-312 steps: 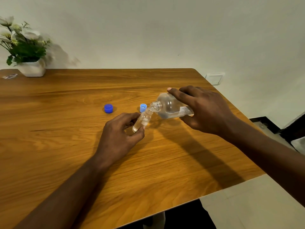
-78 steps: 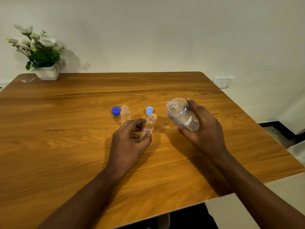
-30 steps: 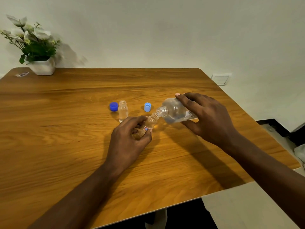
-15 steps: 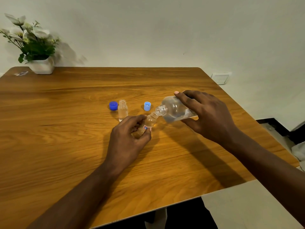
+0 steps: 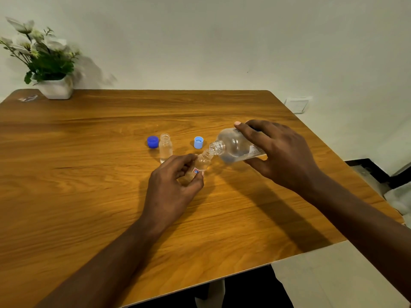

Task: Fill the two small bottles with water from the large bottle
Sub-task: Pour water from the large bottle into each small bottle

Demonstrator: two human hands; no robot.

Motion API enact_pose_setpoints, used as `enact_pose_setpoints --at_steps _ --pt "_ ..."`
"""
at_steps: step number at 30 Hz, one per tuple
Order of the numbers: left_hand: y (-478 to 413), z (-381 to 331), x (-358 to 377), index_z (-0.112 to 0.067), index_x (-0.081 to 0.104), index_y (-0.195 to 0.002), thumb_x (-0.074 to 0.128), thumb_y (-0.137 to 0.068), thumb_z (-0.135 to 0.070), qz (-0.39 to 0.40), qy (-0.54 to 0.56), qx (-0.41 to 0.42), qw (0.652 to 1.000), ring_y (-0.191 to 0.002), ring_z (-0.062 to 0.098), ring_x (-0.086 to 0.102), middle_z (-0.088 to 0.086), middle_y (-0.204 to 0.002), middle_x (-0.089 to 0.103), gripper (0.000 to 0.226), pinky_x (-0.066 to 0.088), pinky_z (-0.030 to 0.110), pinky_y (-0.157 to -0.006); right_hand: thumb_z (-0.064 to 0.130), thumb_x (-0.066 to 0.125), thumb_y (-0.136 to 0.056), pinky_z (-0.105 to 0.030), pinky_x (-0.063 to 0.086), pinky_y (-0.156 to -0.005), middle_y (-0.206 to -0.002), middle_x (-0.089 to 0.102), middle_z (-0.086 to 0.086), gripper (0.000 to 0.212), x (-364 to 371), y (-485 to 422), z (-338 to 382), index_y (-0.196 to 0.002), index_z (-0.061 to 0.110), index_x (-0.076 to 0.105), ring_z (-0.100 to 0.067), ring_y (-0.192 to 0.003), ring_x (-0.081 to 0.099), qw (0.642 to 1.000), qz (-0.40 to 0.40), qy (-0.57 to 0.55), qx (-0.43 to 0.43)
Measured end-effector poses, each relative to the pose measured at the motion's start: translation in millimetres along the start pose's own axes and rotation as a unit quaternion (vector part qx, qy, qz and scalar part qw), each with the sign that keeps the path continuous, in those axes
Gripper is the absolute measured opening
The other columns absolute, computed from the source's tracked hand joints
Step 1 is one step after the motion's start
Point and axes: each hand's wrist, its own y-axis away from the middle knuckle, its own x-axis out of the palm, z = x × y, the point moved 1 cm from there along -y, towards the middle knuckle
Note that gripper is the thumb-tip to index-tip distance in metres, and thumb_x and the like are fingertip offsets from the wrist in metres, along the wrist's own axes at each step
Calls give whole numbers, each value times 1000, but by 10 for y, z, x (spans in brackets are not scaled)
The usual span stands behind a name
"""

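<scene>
The fingers (image 5: pixel 183 158) of the left hand (image 5: pixel 172 187) pinch a small bottle (image 5: pixel 202 162), tilted with its mouth up and to the right. The right hand (image 5: pixel 283 154) grips the large bottle (image 5: pixel 233 146), lying almost level, its open neck pointing left at that mouth. Whether they touch is unclear. Beyond the left fingers a second small bottle (image 5: pixel 165 147) stands upright beside a dark blue cap (image 5: pixel 152 141). A light blue cap (image 5: pixel 198 142) lies on the table (image 5: pixel 89 174) between the hands. The held bottle's base is hidden.

Bare forearms (image 5: pixel 111 258) (fingernails (image 5: pixel 237 123) trimmed short)
</scene>
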Motion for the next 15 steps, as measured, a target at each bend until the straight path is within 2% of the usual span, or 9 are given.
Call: enact_pose_setpoints --at_steps 10,15 --pt "-2 -16 -3 -19 68 -109 71 -73 -21 0 4 -11 1000 -89 3 64 -12 -94 66 36 55 31 -80 32 77 -78 -42 50 -85 -128 60 -12 74 -18 -14 -3 -143 18 45 -33 -113 59 1000 -3 2 -4" --pt "-2 -29 -9 -18 68 -109 71 -73 -21 1 5 -14 1000 -89 2 64 -11 -95 66 36 55 28 -81 33 77 -79 -41 49 -85 -129 60 -11 74 -6 -16 -4 -143 19 44 -32 -113 59 1000 0 4 -3"
